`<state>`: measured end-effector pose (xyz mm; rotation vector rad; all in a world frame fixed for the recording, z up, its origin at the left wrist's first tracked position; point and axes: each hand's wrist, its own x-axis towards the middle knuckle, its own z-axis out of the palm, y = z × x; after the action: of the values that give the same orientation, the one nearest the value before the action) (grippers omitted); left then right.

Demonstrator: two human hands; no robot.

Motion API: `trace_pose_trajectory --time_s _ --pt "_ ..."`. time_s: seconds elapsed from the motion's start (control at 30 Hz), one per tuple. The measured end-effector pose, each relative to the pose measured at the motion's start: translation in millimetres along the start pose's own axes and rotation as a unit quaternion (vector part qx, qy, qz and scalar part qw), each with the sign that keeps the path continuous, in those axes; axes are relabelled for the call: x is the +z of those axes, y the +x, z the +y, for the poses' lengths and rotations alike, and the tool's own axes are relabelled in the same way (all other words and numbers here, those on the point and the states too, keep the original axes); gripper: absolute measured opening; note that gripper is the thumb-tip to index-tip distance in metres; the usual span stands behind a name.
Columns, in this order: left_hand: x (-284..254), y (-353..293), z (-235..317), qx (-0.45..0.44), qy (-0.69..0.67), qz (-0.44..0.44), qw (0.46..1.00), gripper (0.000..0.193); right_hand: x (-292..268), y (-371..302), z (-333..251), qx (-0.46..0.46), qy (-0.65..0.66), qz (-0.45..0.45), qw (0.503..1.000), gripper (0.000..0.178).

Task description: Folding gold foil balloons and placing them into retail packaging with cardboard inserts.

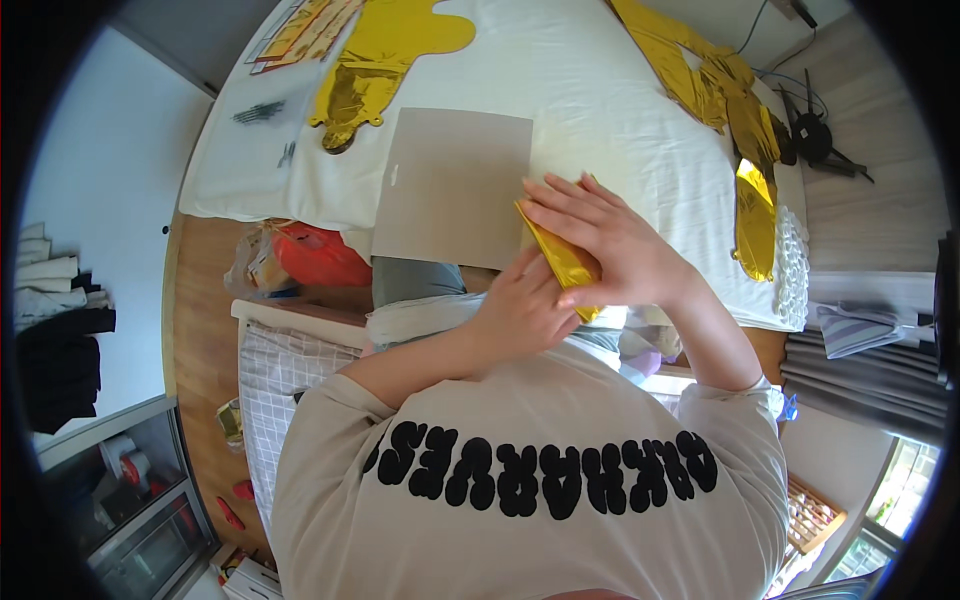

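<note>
A folded packet of shiny gold foil (567,260), which looks like a flattened foil balloon, is between my hands just past the near edge of the white-covered bed. My left hand (522,308) grips its lower left side, fingers curled partly out of sight behind it. Across its upper right face lies my right hand (608,240), fingers stretched out flat and thumb toward the near end. The foil under my right palm is hidden. Left of my hands, a grey rectangular board (455,185) with a small slot juts over the bed edge.
Larger gold foil balloons lie flat on the bed (640,150), one at the far left (385,65) and one at the far right (715,85). Clear bubble wrap (791,270) hangs at the right corner. A red bag (318,255) sits below the bed's left edge.
</note>
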<state>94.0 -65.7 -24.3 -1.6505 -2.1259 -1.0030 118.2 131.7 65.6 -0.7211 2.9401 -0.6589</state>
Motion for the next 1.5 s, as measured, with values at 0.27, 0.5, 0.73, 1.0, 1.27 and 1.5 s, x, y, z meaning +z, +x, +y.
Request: trace_pose_trajectory --time_s 0.27,0.5,0.73,1.0,1.27,1.5 --pt "-70.4 -8.6 -54.7 -0.11 0.104 0.014 0.988 0.034 39.0 109.3 10.8 0.083 0.064 0.037 0.994 0.089" --pt "-106.0 -52.7 -98.2 -0.215 0.126 0.04 0.968 0.025 68.2 122.0 0.8 0.147 -0.105 0.087 0.98 0.085" --pt "-83.0 -29.1 -75.1 -0.176 0.135 -0.019 0.975 0.035 64.1 86.8 13.3 0.17 -0.149 0.084 0.971 0.071" --pt "-38.9 23.7 -51.1 -0.118 0.013 -0.06 0.991 0.037 45.8 13.1 32.6 0.229 -0.18 0.103 0.951 0.059" --pt "-15.2 61.2 -71.3 -0.046 0.0 -0.121 0.992 0.071 47.6 3.6 48.2 0.233 -0.125 0.113 0.958 0.051" --pt "-16.6 62.8 -81.1 -0.047 0.002 -0.178 0.983 0.081 25.0 -14.9 66.4 0.15 0.17 0.189 0.955 0.056"
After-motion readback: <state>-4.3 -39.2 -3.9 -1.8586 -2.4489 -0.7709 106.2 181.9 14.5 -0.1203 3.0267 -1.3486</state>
